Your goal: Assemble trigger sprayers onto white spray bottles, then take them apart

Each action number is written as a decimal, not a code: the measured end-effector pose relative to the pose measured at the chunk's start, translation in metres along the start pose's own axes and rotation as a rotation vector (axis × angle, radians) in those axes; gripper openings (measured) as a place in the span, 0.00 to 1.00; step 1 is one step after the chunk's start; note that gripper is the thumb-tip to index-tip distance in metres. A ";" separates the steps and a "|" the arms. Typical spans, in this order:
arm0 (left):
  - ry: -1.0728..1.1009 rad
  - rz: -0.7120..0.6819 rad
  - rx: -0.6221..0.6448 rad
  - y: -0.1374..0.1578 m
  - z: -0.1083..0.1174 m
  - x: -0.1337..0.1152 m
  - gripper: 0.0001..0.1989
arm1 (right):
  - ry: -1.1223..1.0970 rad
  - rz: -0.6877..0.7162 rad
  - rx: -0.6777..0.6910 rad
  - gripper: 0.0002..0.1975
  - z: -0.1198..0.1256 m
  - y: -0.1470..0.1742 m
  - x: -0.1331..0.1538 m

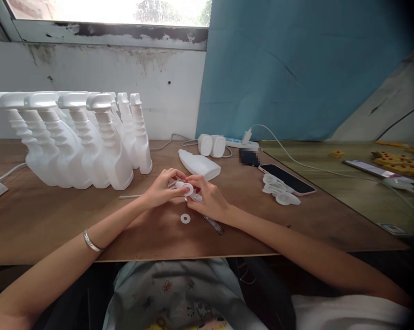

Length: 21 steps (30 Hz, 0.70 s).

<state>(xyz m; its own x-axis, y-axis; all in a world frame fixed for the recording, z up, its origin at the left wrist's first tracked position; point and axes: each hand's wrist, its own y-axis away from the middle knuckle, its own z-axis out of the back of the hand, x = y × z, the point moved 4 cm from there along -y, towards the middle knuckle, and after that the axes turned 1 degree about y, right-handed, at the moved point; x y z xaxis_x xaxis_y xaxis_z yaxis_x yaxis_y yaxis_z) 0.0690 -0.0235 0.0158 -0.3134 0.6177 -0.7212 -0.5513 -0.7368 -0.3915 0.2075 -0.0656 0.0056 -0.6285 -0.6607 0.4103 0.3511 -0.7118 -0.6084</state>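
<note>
Both hands meet over the middle of the brown table. My left hand (165, 187) is closed on a small white spray nozzle part (185, 187) with a round ring-shaped end facing me. From the other side my right hand (208, 197) pinches the same part, its fingers partly hiding it. A thin white tube (129, 197) lies by my left wrist. Just below the hands is a flat white washer (185, 218). A clear pen-like stick (213, 224) sticks out from under my right hand. Behind the hands a white bottle (200, 164) lies on its side.
Several white spray bottles (117, 156) stand in rows at the left. Two white blocks (212, 145) and a power strip (241, 143) are at the back. On the right are a phone (287, 178), clear plastic pieces (279, 189), a cable (296, 160) and a second phone (378, 170).
</note>
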 end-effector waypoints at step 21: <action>-0.188 -0.543 0.026 0.009 0.005 -0.018 0.07 | 0.243 0.532 -0.123 0.23 0.008 0.003 0.003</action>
<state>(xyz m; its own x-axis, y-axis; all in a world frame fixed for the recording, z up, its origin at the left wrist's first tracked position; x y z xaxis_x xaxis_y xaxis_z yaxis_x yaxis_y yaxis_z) 0.0658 -0.0395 0.0283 -0.1107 0.9456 -0.3061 -0.6899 -0.2948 -0.6612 0.2121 -0.0717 0.0111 -0.5343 -0.8351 -0.1310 0.5875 -0.2555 -0.7678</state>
